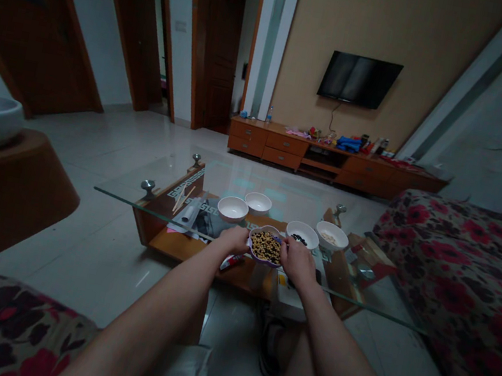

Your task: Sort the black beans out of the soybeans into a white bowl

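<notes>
Just below the frame's centre, the left hand point(234, 238) and right hand point(298, 262) grip opposite sides of the dish point(262, 260) of beans point(266, 246); an uneven hold could tip it, scattering them over the table point(298, 197).

A black television point(360, 81) hangs above a wooden cabinet point(284, 143)

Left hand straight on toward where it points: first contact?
The purple-rimmed dish, whose edge the left hand holds; past it, perhaps the right hand, though depth is unclear.
</notes>
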{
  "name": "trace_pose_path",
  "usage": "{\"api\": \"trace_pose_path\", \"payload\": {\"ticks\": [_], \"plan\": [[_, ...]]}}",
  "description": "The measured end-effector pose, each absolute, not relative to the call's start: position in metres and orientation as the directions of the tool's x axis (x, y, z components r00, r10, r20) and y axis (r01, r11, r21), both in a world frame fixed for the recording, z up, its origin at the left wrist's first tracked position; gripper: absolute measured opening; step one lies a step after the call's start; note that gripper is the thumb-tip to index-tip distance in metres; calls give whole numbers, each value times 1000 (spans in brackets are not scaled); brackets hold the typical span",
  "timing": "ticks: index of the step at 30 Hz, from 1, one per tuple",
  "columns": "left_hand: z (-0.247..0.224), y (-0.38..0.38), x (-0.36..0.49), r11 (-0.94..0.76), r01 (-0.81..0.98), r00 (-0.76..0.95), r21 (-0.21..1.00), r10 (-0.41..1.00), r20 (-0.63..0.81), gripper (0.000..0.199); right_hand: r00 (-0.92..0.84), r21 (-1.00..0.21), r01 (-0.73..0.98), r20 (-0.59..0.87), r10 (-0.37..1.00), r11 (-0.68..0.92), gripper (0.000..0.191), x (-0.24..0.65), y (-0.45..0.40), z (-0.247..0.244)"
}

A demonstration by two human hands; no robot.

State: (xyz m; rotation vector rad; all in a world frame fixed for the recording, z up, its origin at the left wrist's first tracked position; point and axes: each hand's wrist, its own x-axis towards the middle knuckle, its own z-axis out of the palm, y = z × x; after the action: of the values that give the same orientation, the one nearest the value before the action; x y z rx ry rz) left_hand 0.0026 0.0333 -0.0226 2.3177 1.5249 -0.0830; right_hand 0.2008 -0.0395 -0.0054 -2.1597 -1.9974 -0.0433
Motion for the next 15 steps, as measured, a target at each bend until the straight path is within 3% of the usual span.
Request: {"api": "trace_pose_path", "payload": {"ticks": [7,15], "plan": [[-23,33,1,-360,895,423,263,873,-244,39,131,-163,980,106,986,-113,29,203,-40,-4],[-21,34,3,-364,897,424,251,870,-253,41,49,-206,978,77,996,-32,23,206,-38,-12]]}}
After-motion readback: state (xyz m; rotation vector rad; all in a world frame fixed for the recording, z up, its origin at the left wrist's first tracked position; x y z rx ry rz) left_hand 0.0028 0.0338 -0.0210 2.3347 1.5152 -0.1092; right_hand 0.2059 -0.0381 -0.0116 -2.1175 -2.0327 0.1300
